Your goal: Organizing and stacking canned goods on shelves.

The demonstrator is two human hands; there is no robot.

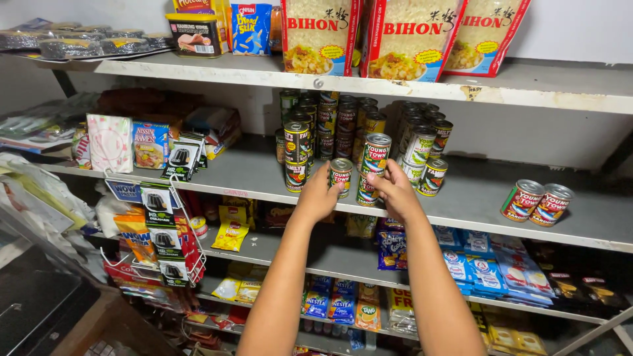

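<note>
While my left hand [321, 192] wraps its fingers round the small can [341, 177] at the shelf [475, 198] edge and my right hand [394, 188] grips the lower can [366, 190], I fear nudging the upper can [376, 154] off.

Red-and-green can [341, 175] with silver top, red-edged noodle bags [319, 34], grey shelf [475, 194], blue packets [484, 270]

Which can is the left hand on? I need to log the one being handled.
The left hand holds the small green-and-red can at the shelf front, alone and unstacked, left of the two-can stack touched by the right hand.
</note>
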